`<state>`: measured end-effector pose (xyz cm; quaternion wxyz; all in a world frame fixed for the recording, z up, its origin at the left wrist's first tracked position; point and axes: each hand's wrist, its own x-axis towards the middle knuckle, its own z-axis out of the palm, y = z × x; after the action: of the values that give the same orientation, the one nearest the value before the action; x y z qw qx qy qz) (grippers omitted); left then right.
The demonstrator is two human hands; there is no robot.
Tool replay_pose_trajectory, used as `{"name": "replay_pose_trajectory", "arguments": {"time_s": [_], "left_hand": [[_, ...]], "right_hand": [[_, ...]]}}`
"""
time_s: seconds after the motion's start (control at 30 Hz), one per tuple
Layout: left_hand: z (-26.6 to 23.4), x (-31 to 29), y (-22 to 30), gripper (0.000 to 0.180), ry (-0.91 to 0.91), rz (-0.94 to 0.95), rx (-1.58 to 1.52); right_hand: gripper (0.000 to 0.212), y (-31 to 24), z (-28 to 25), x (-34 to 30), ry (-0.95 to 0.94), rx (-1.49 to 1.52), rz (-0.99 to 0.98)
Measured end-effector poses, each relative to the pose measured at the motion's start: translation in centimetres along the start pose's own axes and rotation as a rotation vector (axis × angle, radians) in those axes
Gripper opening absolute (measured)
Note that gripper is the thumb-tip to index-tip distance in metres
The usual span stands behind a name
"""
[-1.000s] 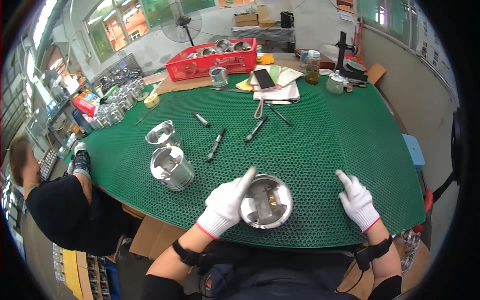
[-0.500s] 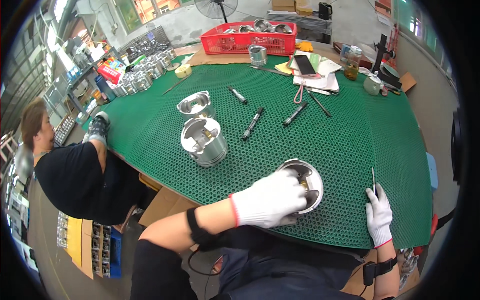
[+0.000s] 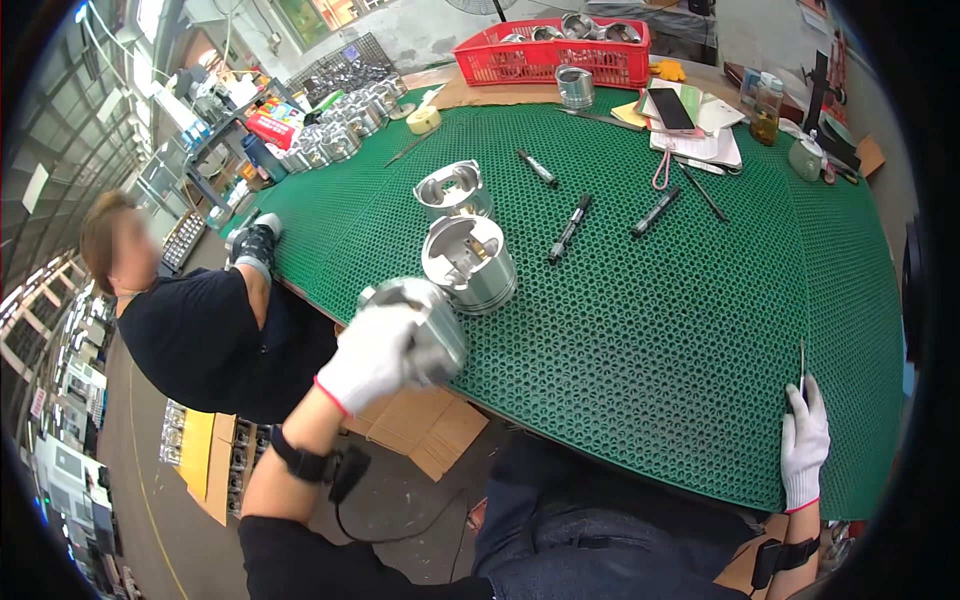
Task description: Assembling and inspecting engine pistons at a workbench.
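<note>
In my gloved left hand [image 3: 372,358] is a silver piston [image 3: 440,325], gripped by its side at the left edge of the green mat [image 3: 640,350]; both are blurred by motion. Just beyond it stands a second piston [image 3: 488,285], its hollow end up, and a third piston [image 3: 455,188] sits close behind that one. On the mat's right side rests my gloved right hand [image 3: 806,445], its fingers closed on a thin pointed metal tool [image 3: 802,362] that sticks out past the fingertips. The tool's lower part is hidden by the hand.
Three black marker pens [image 3: 570,230] lie mid-mat. Behind are a phone [image 3: 670,110] on papers, a glass jar [image 3: 766,112], a lone piston [image 3: 575,88] and a red crate [image 3: 550,65] of pistons. At left, a co-worker [image 3: 195,335] sits near many pistons [image 3: 330,142].
My left hand has carried the piston leftward from the near middle of the mat to its left edge. My right hand keeps its tool in about the same place. The view has shifted left.
</note>
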<state>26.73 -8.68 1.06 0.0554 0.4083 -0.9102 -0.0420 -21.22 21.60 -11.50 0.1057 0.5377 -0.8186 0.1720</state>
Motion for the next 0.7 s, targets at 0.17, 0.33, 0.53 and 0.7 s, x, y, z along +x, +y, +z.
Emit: {"name": "replay_pose_trajectory", "arguments": {"time_s": [0.17, 0.33, 0.53, 0.7], "left_hand": [[1.6, 3.9, -10.7, 0.038, 0.254, -0.300, 0.404], [2.9, 4.8, -13.1, 0.038, 0.739, -0.328, 0.039], [5.8, -3.1, 0.6, 0.026, 0.418, 0.309, -0.230], [16.5, -11.5, 0.8, 0.036, -0.220, -0.216, -0.453]], "right_hand": [[0.045, -0.6, -0.1, 0.0, 0.010, 0.010, -0.038], [0.045, -0.8, 1.0, 0.3, -0.013, 0.018, -0.039], [0.043, 1.8, 0.4, -0.7, -0.039, 0.077, -0.035], [0.044, 4.9, 2.5, -0.7, -0.049, 0.002, -0.075]]}}
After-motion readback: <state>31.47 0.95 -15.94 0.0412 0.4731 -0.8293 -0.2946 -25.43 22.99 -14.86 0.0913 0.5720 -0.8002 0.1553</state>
